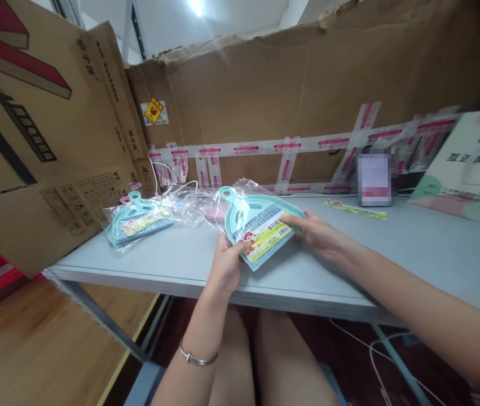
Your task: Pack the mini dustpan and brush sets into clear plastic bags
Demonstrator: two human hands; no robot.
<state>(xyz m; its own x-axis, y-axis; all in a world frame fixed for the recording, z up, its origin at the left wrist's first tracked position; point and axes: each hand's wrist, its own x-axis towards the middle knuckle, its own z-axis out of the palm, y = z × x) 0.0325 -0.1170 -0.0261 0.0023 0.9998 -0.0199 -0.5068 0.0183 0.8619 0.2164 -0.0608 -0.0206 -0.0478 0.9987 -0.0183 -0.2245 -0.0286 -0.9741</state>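
Both my hands hold a mint-green dustpan and brush set [260, 211] just above the front of the table. My left hand [228, 265] grips its lower left edge, thumb over the front. On the right edge, my right hand [316, 231] closes with a finger lying on the printed label [267, 237]. The yellow and white label runs across the brush bristles. The set tilts toward me, its looped handle at the upper left. Further left, a second mint-green dustpan set [140, 223] lies in a clear plastic bag, with a similar label.
Crumpled clear bags [184, 203] lie between the two sets. A loose label strip [356, 210] rests at the right, near an upright phone-like screen [374, 177]. A large taped carton [256, 107] walls off the back, with another carton [53, 129] at left and a printed box [468, 169] at right.
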